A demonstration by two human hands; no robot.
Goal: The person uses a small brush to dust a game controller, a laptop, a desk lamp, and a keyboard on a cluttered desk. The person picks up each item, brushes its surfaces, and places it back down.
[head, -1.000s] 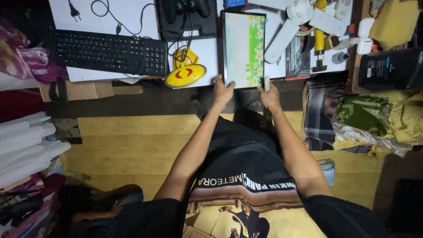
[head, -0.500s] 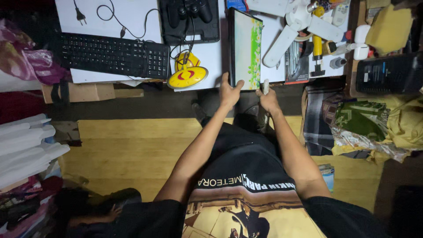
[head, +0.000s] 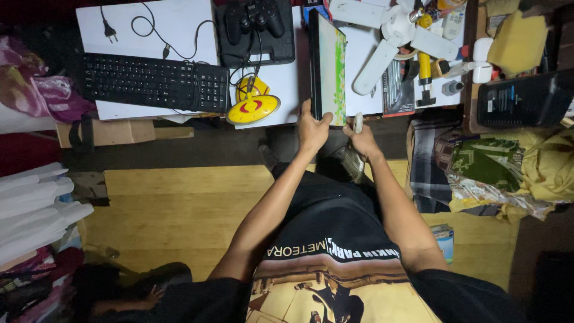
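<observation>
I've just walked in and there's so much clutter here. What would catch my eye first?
Probably the bright screen with its green flowery picture, tipped up on edge at the middle of the white desk; the left hand grips its near edge, while the right hand holds a small white object beside it. Next, the yellow and red disc at the desk's front edge, right of the black keyboard, and the white fan blades to the screen's right.
</observation>
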